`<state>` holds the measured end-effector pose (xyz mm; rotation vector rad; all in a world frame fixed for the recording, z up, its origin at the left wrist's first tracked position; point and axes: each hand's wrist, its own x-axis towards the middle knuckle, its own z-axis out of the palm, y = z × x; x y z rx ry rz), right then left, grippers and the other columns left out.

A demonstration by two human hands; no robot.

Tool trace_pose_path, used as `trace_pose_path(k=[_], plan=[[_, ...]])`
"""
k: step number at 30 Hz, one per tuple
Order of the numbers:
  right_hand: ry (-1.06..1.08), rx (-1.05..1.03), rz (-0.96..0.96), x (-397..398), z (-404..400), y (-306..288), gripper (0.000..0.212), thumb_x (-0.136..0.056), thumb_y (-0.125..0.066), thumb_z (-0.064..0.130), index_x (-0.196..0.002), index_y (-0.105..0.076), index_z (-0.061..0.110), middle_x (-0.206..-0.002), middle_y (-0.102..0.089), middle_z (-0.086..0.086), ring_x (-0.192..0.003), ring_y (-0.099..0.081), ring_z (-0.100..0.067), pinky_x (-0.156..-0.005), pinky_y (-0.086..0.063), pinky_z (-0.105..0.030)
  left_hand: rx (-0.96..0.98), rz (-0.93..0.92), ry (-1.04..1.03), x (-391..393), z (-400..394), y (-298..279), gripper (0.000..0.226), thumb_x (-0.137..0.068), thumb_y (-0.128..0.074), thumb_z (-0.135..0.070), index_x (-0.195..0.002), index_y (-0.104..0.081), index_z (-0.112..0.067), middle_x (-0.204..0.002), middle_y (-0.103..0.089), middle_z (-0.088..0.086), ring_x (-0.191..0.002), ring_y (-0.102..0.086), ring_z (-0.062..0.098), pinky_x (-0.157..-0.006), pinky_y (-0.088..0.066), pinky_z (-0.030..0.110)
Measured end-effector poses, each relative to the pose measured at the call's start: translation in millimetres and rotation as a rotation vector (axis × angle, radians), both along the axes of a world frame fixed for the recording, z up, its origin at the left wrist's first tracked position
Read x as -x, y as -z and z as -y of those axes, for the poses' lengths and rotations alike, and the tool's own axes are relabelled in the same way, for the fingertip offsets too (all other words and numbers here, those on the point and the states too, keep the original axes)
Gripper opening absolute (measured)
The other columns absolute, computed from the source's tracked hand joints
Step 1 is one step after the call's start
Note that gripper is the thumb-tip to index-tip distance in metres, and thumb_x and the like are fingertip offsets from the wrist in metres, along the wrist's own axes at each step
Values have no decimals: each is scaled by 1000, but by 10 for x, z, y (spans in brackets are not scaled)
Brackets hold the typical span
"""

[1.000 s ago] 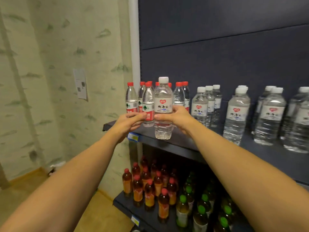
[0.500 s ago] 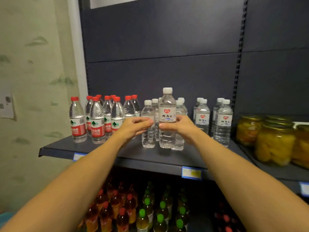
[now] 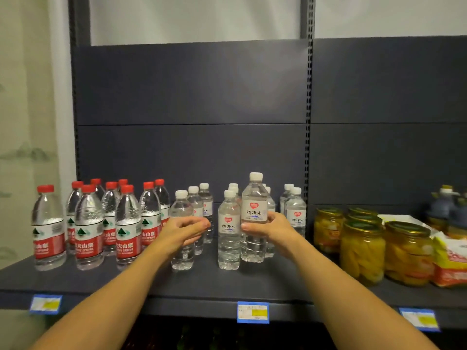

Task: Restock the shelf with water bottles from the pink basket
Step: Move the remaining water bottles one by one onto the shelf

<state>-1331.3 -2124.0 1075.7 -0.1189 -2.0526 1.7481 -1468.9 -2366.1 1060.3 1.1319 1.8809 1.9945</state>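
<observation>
My right hand [image 3: 269, 229] grips a clear white-capped water bottle [image 3: 254, 205] at its middle, upright, among the other white-capped water bottles [image 3: 228, 231] on the dark shelf [image 3: 207, 279]. Whether its base touches the shelf I cannot tell. My left hand [image 3: 183, 229] hovers with loosely curled fingers in front of another white-capped bottle [image 3: 181, 251], holding nothing. The pink basket is out of view.
Several red-capped bottles [image 3: 88, 228] stand at the shelf's left. Glass jars of yellow fruit [image 3: 362, 253] and an orange-and-white packet [image 3: 451, 263] fill the right side. Blue price tags [image 3: 253, 312] line the shelf's front edge. Bare shelf lies in front of the bottles.
My right hand has carried the bottle to the right and back into the white-capped group. My left hand has come off it and drifted left. The view has shifted right and closer.
</observation>
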Motion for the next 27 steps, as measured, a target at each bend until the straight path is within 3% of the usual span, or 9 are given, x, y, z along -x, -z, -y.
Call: trace_pose_path(k=[6, 13, 18, 23, 27], plan=[[28, 8, 2, 67, -99, 33, 76, -43, -98, 28, -112, -70, 11, -104, -79, -4, -100, -75, -22, -98, -56, -48, -16, 38, 14, 63, -47, 94, 104, -30, -98, -67, -114, -75, -10, -112, -80, 10, -114, -73, 25, -105, -55, 36], [44, 22, 18, 172, -155, 81, 69, -51, -95, 21, -114, -69, 9, -102, -79, -5, -97, -76, -23, -97, -56, -49, 2, 63, -4, 62, -47, 192, 99, -36, -99, -64, -114, -76, -7, -114, -79, 13, -115, -73, 26, -109, -52, 43], [71, -5, 50, 211, -229, 169, 91, -34, -100, 42, -115, -69, 16, -103, -79, 1, -99, -75, -20, -98, -56, -48, 17, 61, -19, 101, -58, 215, 97, -39, -98, -65, -115, -76, -9, -115, -79, 11, -114, -73, 25, -110, -51, 44], [73, -14, 44, 240, -235, 224, 77, -45, -95, 29, -115, -68, 12, -100, -79, 1, -92, -76, -15, -86, -60, -35, 32, 89, -14, 92, -75, 237, 102, -36, -98, -65, -116, -74, -8, -114, -79, 12, -113, -74, 23, -109, -52, 41], [76, -24, 52, 294, -237, 246, 74, -46, -95, 31, -113, -68, 16, -102, -79, 2, -96, -75, -15, -85, -58, -33, 61, 98, -19, 39, -63, 248, 91, -46, -96, -62, -116, -74, -8, -113, -79, 11, -112, -74, 21, -109, -51, 41]])
